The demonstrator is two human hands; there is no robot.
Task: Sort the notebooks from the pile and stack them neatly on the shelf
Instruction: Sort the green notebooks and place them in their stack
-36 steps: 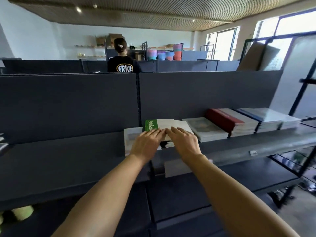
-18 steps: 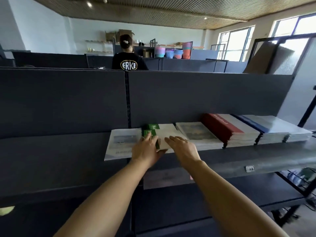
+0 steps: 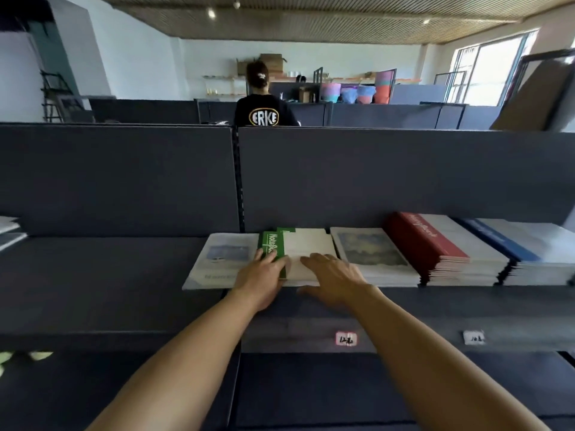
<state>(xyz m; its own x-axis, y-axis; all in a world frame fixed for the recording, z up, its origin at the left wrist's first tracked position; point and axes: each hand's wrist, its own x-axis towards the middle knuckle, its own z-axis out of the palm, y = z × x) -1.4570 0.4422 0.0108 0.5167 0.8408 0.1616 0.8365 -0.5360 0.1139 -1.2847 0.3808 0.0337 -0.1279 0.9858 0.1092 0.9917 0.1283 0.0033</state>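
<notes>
green-spined notebook stack [image 3: 297,253] (white covers) | left hand [image 3: 259,279] grip flat on spine | right hand [image 3: 333,279] flat

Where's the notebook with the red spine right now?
In the head view, the red-spined notebook stack sits on the shelf right of centre, between the stack with the grey picture cover and the blue-spined stack.

at the centre of the frame the left hand [image 3: 259,276] rests with straight fingers on the green spine of the green-and-white notebook stack [image 3: 306,251]. the right hand [image 3: 334,279] lies flat on its near white edge. the stack sits on the dark shelf [image 3: 102,275], between a pale notebook [image 3: 222,259] to its left and a grey-blue one [image 3: 368,255] to its right. red [image 3: 426,244] and blue [image 3: 510,244] stacks lie farther right.
</notes>
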